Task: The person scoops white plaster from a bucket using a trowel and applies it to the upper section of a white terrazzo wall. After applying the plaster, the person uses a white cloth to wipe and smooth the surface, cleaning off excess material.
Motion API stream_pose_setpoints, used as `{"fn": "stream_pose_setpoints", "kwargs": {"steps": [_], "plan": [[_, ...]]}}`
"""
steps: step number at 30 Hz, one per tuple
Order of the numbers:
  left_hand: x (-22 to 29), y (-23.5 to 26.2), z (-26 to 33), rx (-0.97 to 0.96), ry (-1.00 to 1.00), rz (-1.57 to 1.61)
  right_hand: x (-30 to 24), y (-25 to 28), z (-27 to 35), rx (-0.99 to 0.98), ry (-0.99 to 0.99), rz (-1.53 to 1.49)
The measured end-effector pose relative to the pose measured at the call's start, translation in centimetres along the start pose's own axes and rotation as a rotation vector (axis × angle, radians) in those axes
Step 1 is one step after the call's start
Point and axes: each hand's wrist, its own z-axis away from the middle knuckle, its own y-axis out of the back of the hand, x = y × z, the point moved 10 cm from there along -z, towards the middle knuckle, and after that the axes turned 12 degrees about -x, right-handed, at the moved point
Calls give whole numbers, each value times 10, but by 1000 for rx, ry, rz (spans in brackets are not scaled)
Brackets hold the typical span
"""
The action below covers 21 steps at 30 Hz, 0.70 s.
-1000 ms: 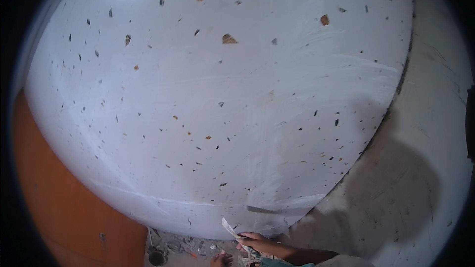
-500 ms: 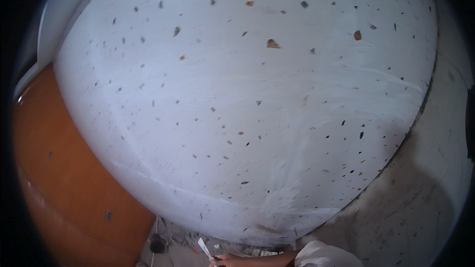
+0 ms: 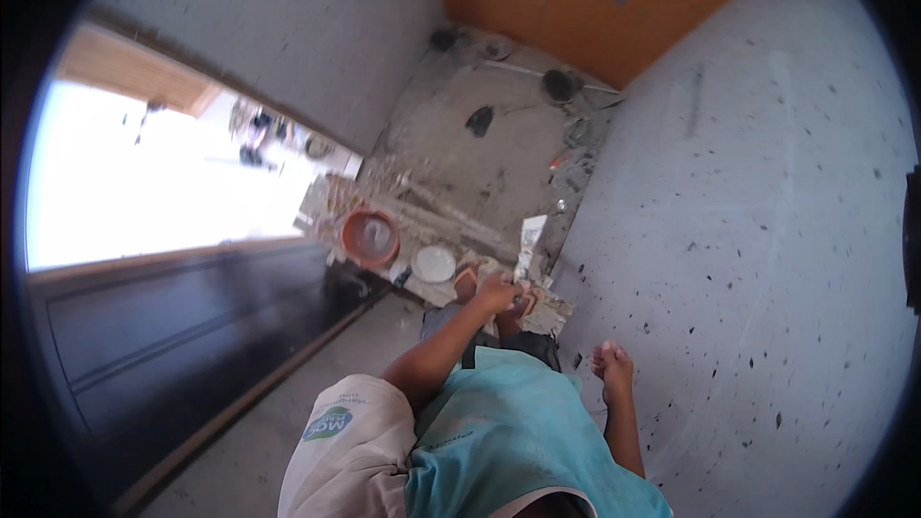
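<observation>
Putty knife [image 3: 528, 242], with its broad pale blade smeared in filler, sits in the left hand [image 3: 497, 294], whose grip is closed around the handle low in front of the body, blade pointing up and away toward the floor debris. It looks light and stiff at the handle, with a thin blade likely to flex and a wet edge that may smear; the handle is the sound place to hold it. The right hand [image 3: 612, 366] hangs beside the speckled white wall [image 3: 767, 259], fingers loosely curled, holding nothing. Farther off on the littered floor [image 3: 480, 163] stand a white dish [image 3: 434, 264] and an orange bowl [image 3: 370, 237].
</observation>
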Motion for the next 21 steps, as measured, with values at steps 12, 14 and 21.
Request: {"fn": "stream_pose_setpoints", "kwargs": {"steps": [12,14,21], "plan": [[-199,216,11,440,245,506,62,-61,-49,-93,-214,543],[-229,233,12,507,305,524,58,-72,-59,-89,-258,620],[-326,268,-37,658,392,373,74,-87,-119,-144,-213,958]]}}
